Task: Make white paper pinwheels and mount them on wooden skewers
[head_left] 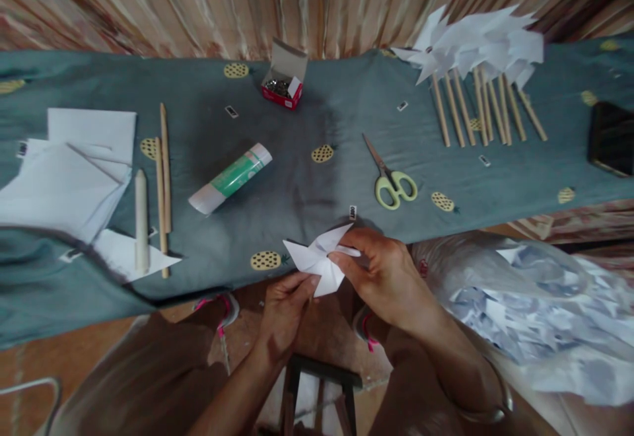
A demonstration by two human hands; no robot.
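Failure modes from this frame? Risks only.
1. The paper pinwheel is pinched between the left hand and right hand at the table edge; a slipped grip could drop it.
2. Its folds look held by pinch alone and may spring open.
3. The scissors lie near the right hand; a reach could knock them.

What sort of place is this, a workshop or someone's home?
Likely a home craft corner: a cloth-covered table holds scissors, a glue stick and a row of paper pinwheels on sticks, while the left hand and right hand pinch a folded paper.
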